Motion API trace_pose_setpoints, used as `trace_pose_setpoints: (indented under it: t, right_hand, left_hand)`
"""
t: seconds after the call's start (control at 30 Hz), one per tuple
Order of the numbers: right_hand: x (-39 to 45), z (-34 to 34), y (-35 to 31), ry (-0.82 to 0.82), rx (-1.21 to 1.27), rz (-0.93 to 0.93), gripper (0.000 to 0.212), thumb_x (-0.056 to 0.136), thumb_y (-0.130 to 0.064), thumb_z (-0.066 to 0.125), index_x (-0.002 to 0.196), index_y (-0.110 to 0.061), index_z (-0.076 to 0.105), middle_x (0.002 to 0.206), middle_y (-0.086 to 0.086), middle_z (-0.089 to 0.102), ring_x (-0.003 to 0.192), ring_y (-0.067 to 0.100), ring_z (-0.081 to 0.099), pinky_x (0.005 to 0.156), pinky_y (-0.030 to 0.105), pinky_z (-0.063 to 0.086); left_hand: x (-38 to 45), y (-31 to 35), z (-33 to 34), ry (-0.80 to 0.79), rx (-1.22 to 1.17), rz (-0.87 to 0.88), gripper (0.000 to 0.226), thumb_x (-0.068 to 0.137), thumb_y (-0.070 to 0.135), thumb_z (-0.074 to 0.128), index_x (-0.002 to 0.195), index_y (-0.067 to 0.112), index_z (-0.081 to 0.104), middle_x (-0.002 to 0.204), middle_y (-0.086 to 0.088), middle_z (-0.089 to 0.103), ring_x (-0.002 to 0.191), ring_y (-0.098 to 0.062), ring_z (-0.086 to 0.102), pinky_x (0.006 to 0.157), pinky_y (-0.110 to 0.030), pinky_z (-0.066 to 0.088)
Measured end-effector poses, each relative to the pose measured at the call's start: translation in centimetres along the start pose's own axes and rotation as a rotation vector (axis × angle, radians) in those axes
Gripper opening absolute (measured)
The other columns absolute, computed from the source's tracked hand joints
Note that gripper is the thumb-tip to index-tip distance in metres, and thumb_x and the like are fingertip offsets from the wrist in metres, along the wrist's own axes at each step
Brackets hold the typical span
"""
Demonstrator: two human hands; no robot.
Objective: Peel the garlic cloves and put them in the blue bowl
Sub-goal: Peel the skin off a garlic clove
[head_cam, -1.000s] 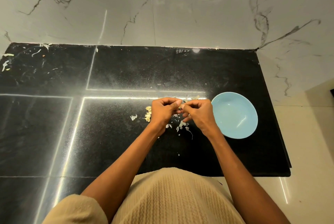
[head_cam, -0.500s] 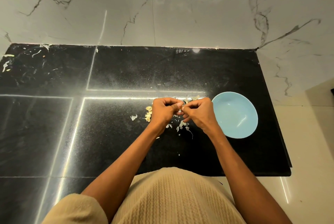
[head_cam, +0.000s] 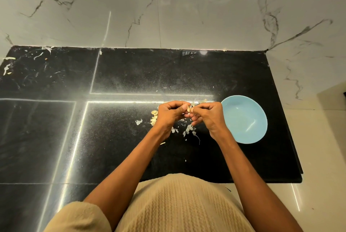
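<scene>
My left hand and my right hand meet above the black counter, fingers curled, and pinch one pale garlic clove between their fingertips. Most of the clove is hidden by the fingers. Several unpeeled cloves lie on the counter just left of my left hand. Thin white skin flakes are scattered below the hands. The blue bowl stands to the right of my right hand, and nothing shows inside it.
The black counter ends at a front edge near my body and at a right edge past the bowl. A marble wall rises behind it. More scraps lie at the far left corner.
Both hands have stayed together at the same spot, with only slight finger movement on the clove. The bowl and the loose cloves have not moved.
</scene>
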State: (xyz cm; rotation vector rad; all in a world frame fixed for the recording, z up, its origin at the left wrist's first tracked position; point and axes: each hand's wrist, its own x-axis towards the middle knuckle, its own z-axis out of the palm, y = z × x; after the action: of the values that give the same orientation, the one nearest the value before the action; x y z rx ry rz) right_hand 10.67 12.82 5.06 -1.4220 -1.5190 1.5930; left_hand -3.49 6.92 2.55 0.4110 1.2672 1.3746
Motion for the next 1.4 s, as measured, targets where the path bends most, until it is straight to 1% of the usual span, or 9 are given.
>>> trace_pose_setpoints:
  t: [0.13, 0.3, 0.43, 0.63, 0.8, 1.07, 1.17, 1.23, 1.4]
  right_hand:
    - [0.0, -0.1, 0.1, 0.025, -0.031, -0.009, 0.018, 0.088, -0.002, 0.074, 0.073, -0.012, 0.077, 0.061, 0.007, 0.071, 0.050, 0.017, 0.066, 0.049, 0.026, 0.057]
    - [-0.2, 0.0, 0.1, 0.059, -0.166, -0.091, 0.015, 0.086, -0.018, 0.081, 0.071, -0.018, 0.076, 0.061, 0.003, 0.071, 0.051, 0.019, 0.070, 0.052, 0.026, 0.059]
    - [-0.1, 0.1, -0.1, 0.062, -0.145, -0.097, 0.016, 0.086, -0.010, 0.079, 0.071, -0.016, 0.077, 0.061, 0.005, 0.071, 0.050, 0.019, 0.069, 0.051, 0.026, 0.059]
    - [0.2, -0.1, 0.8, 0.082, -0.055, -0.041, 0.012, 0.084, -0.003, 0.077, 0.074, -0.009, 0.078, 0.064, 0.012, 0.072, 0.055, 0.025, 0.070, 0.054, 0.035, 0.061]
    - [0.4, 0.1, 0.9, 0.031, -0.142, -0.010, 0.013, 0.090, -0.010, 0.073, 0.078, -0.009, 0.079, 0.068, 0.008, 0.074, 0.057, 0.020, 0.070, 0.059, 0.038, 0.063]
    - [0.7, 0.3, 1.7, 0.070, -0.395, -0.095, 0.014, 0.081, -0.016, 0.082, 0.070, -0.024, 0.079, 0.064, -0.010, 0.071, 0.062, 0.013, 0.071, 0.065, 0.043, 0.064]
    - [0.8, 0.1, 1.6, 0.077, -0.390, -0.104, 0.009, 0.079, -0.016, 0.083, 0.083, -0.023, 0.081, 0.072, -0.012, 0.072, 0.068, 0.012, 0.072, 0.065, 0.042, 0.064]
    - [0.7, 0.3, 1.5, 0.067, -0.404, -0.101, 0.013, 0.081, -0.017, 0.079, 0.092, -0.023, 0.082, 0.075, -0.015, 0.071, 0.071, 0.011, 0.071, 0.067, 0.043, 0.064]
    - [0.9, 0.4, 1.5, 0.099, -0.420, -0.090, 0.012, 0.086, -0.016, 0.073, 0.090, -0.021, 0.083, 0.071, -0.019, 0.068, 0.071, 0.013, 0.070, 0.068, 0.046, 0.064]
  left_hand:
    - [0.0, -0.1, 0.0, -0.025, -0.037, -0.007, 0.010, 0.090, 0.000, 0.067, 0.098, -0.004, 0.071, 0.085, -0.014, 0.073, 0.075, -0.024, 0.072, 0.074, -0.028, 0.061]
    - [-0.1, -0.1, 0.1, -0.011, -0.008, -0.003, 0.007, 0.085, 0.000, 0.073, 0.092, -0.002, 0.072, 0.085, -0.010, 0.075, 0.080, -0.022, 0.073, 0.076, -0.028, 0.060]
    - [0.0, 0.0, 0.1, 0.020, -0.018, 0.000, 0.004, 0.084, -0.002, 0.073, 0.087, 0.000, 0.074, 0.082, -0.010, 0.075, 0.076, -0.021, 0.072, 0.074, -0.027, 0.060]
    - [0.1, -0.3, -0.1, 0.062, -0.089, 0.017, 0.009, 0.086, -0.005, 0.070, 0.090, 0.000, 0.075, 0.091, -0.016, 0.075, 0.087, -0.026, 0.073, 0.082, -0.029, 0.061]
    - [0.3, -0.5, -0.1, 0.112, -0.024, 0.041, 0.010, 0.088, -0.003, 0.070, 0.097, -0.001, 0.075, 0.087, -0.014, 0.076, 0.085, -0.024, 0.073, 0.087, -0.034, 0.060]
    - [0.0, -0.3, 0.4, 0.143, -0.007, 0.043, 0.008, 0.091, -0.003, 0.067, 0.096, -0.001, 0.073, 0.092, -0.017, 0.075, 0.089, -0.028, 0.073, 0.078, -0.033, 0.062]
    - [-0.1, -0.4, 0.5, 0.113, 0.029, 0.029, 0.009, 0.094, -0.002, 0.064, 0.099, -0.004, 0.071, 0.091, -0.020, 0.074, 0.086, -0.029, 0.074, 0.074, -0.029, 0.062]
    - [0.0, -0.4, 0.5, 0.110, 0.066, 0.019, 0.009, 0.094, -0.002, 0.064, 0.098, -0.002, 0.072, 0.087, -0.016, 0.074, 0.084, -0.026, 0.074, 0.074, -0.026, 0.060]
    - [0.2, -0.3, 0.4, 0.130, 0.184, 0.025, 0.020, 0.091, -0.006, 0.064, 0.098, 0.009, 0.075, 0.091, -0.008, 0.076, 0.081, -0.013, 0.071, 0.074, -0.020, 0.057]
